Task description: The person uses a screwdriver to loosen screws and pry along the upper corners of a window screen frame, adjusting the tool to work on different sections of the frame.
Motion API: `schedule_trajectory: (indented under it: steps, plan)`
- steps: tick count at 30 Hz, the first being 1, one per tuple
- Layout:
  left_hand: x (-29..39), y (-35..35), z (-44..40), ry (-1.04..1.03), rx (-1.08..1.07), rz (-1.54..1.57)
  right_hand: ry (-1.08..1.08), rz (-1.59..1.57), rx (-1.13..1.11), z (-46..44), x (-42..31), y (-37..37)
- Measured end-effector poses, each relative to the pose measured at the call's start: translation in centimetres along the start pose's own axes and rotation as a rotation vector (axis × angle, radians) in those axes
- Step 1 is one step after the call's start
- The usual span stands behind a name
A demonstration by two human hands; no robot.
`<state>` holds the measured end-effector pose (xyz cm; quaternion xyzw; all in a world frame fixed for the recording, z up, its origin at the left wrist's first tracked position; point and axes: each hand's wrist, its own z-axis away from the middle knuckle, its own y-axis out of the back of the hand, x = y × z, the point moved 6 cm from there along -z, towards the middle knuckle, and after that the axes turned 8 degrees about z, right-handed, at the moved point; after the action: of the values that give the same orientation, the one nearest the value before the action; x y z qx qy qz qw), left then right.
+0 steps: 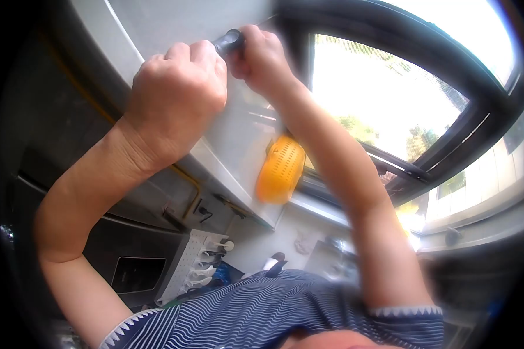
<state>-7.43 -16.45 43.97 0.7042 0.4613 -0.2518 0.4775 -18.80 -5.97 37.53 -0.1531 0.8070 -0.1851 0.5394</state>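
A short, dark grey cylindrical thing with a rounded end sits between my two raised hands. My left hand is closed in a fist around its left end, the back of the hand facing the camera. The curled fingers of my right hand close on its other end. Most of the thing is hidden by the hands, so its exact kind cannot be made out. Behind the hands is a pale, smooth surface.
A yellow perforated basket is below the hands, near the window frame. The bright window fills the right side. A white pegboard with several hanging items stands lower left, near a dark appliance.
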Motion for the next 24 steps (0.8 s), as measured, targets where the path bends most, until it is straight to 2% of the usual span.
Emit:
schedule_trajectory:
  steps: [3, 7, 12, 15, 17, 19, 22, 24]
  plan:
    - [0.6, -0.2, -0.1, -0.056, 0.025, -0.003, -0.107, -0.094, 0.058, 0.3, 0.1, 0.3]
    - [0.5, -0.3, -0.1, -0.043, 0.031, 0.058, -0.163, 0.474, 0.033, 1.5, -1.9, 1.2]
    - [0.2, -0.4, 0.1, -0.020, 0.082, 0.076, -0.226, 0.310, 0.045, 1.4, -2.0, 0.2]
    - [0.1, -0.4, 0.2, -0.007, 0.102, 0.080, -0.250, 0.473, -0.010, 1.7, -2.4, -0.4]
    - [0.2, -0.3, 0.3, -0.001, 0.108, 0.090, -0.128, 0.404, -0.083, 1.1, -1.8, -0.5]
    - [0.0, -0.4, 0.5, 0.014, 0.117, 0.100, -0.146, 0.328, -0.033, 1.2, -1.6, -0.6]
    - [-0.7, -0.4, 0.5, 0.094, 0.004, 0.112, -0.173, 0.219, -0.008, 1.1, -0.9, -0.5]
    - [-1.5, -0.6, 0.5, 0.154, -0.161, 0.140, -0.181, 0.189, -0.003, 1.0, -0.8, -0.5]
